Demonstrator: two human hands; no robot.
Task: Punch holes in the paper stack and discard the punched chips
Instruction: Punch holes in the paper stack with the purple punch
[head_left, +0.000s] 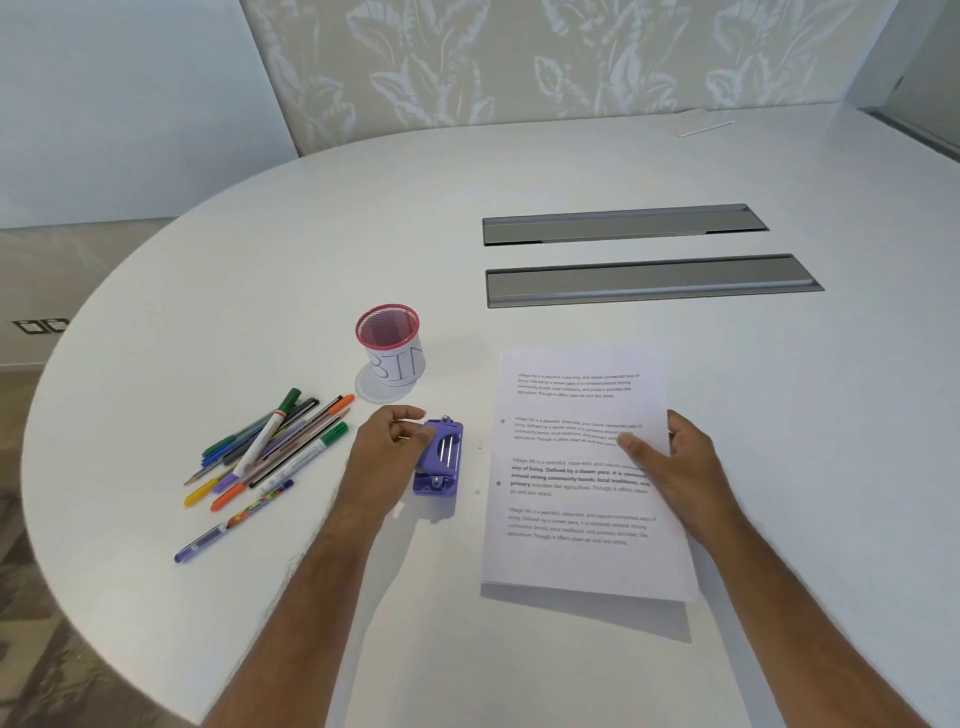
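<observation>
Fingers (410, 423) of your left hand (387, 447): curled and closed on the far-left corner of the hole punch (439, 457), thumb and fingertips pinching its edge. Your right hand (670, 457): spread flat, thumb on the printed face and fingers over the right edge of the paper stack (582, 473), pressing rather than gripping.

Hole punch: small, purple plastic, two bright metal bars on its top, two metal studs at the ends; it sits on the table (260, 249) just left of the stack, apart from it.

Paper stack: white sheets, four blocks of blurred black text, one partly bold; two round holes near the left margin; near edge lifted slightly, casting a shadow.

Punched chips (478, 492): small white specks on the table between punch and stack, hard to make out.

Bin cup (389, 345): pink mesh cup wrapped in white paper lettered "BIN", upright, beyond the punch.

Pens and markers (270, 452): loose heap, mixed colours, left of your left hand.

Two grey recessed trays (639, 252): set into the table beyond the stack.
</observation>
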